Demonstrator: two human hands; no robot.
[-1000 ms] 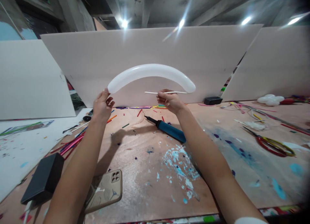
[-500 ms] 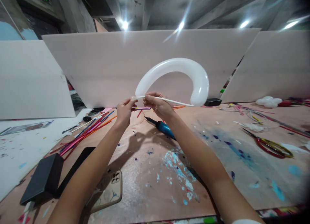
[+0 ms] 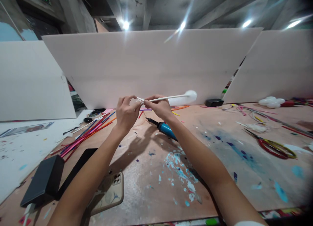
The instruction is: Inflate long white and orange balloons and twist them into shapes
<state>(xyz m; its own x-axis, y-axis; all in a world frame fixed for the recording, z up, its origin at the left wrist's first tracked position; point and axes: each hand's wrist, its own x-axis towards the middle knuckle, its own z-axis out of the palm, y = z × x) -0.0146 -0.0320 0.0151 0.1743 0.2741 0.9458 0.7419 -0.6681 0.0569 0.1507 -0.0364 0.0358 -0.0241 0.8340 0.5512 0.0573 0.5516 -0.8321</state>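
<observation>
A long white modelling balloon [image 3: 191, 95] is held between my two hands above the table. Its thin uninflated tail [image 3: 173, 97] runs from the rounded end on the right back to my fingers; a pale part of it shows behind my right hand. Whether the balloon is tipped edge-on or has lost air I cannot tell. My left hand [image 3: 127, 113] pinches the balloon's ends where they meet, its fingers bent. Close against it, my right hand [image 3: 160, 107] is closed on the tail. Below my hands lies a blue-handled balloon pump or soldering-type tool [image 3: 166, 131] with a dark pointed tip.
Coloured uninflated balloons [image 3: 83, 139] lie left, near a black box [image 3: 44, 180] with a cable and a phone [image 3: 110, 191]. On the right are scissors [image 3: 274, 148] and a white balloon shape [image 3: 272, 102]. White boards [image 3: 156, 63] stand behind the paint-stained table [image 3: 146, 193].
The balloon's wide white arch no longer stands above my hands; only a low, small outline shows. My left hand has turned, and both hands have come together at the ends.
</observation>
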